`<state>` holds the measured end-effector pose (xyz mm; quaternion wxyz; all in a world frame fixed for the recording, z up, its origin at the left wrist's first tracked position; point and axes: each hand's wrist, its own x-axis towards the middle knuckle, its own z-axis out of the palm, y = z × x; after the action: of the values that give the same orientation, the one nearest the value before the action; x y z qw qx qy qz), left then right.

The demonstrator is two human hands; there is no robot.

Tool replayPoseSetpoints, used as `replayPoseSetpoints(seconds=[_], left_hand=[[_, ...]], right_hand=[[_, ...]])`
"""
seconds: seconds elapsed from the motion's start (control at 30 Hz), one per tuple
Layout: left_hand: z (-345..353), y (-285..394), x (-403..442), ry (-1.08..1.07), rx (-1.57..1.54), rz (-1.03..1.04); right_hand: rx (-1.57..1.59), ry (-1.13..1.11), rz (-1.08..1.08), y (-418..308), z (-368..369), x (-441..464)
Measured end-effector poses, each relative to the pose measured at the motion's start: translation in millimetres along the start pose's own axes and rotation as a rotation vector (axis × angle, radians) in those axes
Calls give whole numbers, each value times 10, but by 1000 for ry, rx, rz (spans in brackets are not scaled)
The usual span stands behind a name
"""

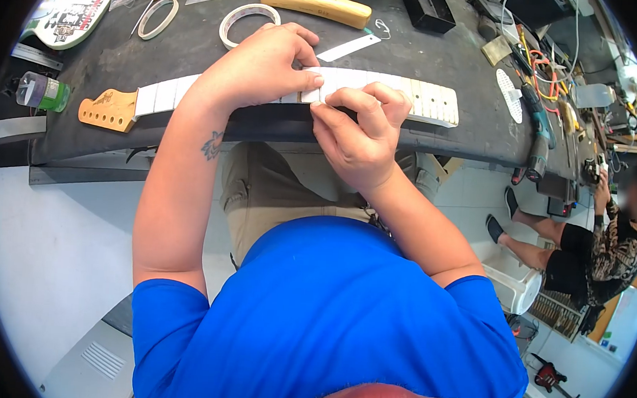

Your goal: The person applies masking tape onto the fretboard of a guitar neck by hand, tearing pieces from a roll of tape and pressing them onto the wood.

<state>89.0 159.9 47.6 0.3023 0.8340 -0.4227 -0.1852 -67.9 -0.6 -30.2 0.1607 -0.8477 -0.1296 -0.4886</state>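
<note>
A guitar neck [430, 100] lies across the near side of the dark bench, its wooden headstock [109, 112] to the left. Whitish masking tape [166, 96] covers most of its fretboard between the frets. My left hand [257, 67] rests over the middle of the neck, fingers bent at the far edge and thumb pressing on the tape. Close beside it, my right hand [363, 132] pinches the end of a short tape strip at the near edge. The exact contact at its fingertips is partly hidden.
Two tape rolls, one cream [158, 18] and one white [230, 29], lie beyond the neck. Near them are a yellow block [315, 7] and a steel ruler [348, 47]. A power drill [537, 114] lies right. Another person [600, 249] sits at the far right.
</note>
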Motion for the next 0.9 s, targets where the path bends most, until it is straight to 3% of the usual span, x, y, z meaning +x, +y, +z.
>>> replayPoseSetpoints(seconds=[0.43, 0.73, 0.9], left_hand=[[-16, -55, -11, -25, 6, 65], [116, -116, -62, 109, 17, 186], [261, -22, -107, 237, 219, 197]], right_hand=[[-10, 14, -10, 38, 55, -70], [46, 1, -18, -18, -52, -10], [112, 20, 2, -8, -50, -16]])
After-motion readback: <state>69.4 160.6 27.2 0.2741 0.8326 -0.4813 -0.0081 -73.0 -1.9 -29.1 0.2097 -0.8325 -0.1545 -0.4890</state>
